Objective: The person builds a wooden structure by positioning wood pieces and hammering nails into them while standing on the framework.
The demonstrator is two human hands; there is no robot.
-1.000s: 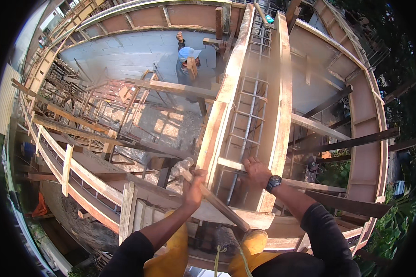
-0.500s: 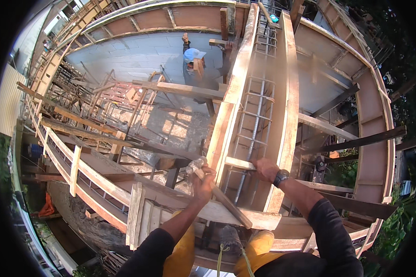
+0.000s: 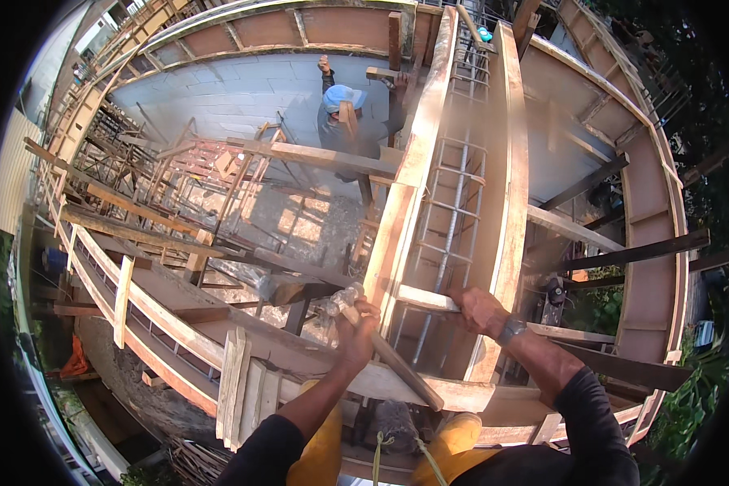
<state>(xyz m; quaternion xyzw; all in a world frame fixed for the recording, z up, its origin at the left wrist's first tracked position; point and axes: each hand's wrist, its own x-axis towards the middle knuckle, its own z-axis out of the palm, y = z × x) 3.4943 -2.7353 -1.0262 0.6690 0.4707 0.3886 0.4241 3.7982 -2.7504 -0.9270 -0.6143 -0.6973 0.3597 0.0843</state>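
My left hand (image 3: 355, 337) is wrapped round a hammer (image 3: 403, 369), close to its head, and the wooden handle slants down to the right. The hammer lies beside the left board (image 3: 391, 243) of a long wooden beam form. In my right hand (image 3: 479, 313) is the end of a short wooden strip (image 3: 426, 299) that reaches across the form toward the left board. Under the strip, a steel rebar cage (image 3: 454, 212) runs along the channel. The right board (image 3: 512, 202) passes beneath my right wrist.
A person in a blue cap (image 3: 344, 99) works beyond the left board, one arm raised. Timber props (image 3: 316, 155) and scaffolding cross the deep space at left. A dark plank (image 3: 624, 366) juts out at right. My yellow boots (image 3: 455, 435) are near a cross board (image 3: 454, 390).
My right hand and the strip's right end have moved slightly right and down. My left hand keeps its hold on the hammer. The view has shifted a little.
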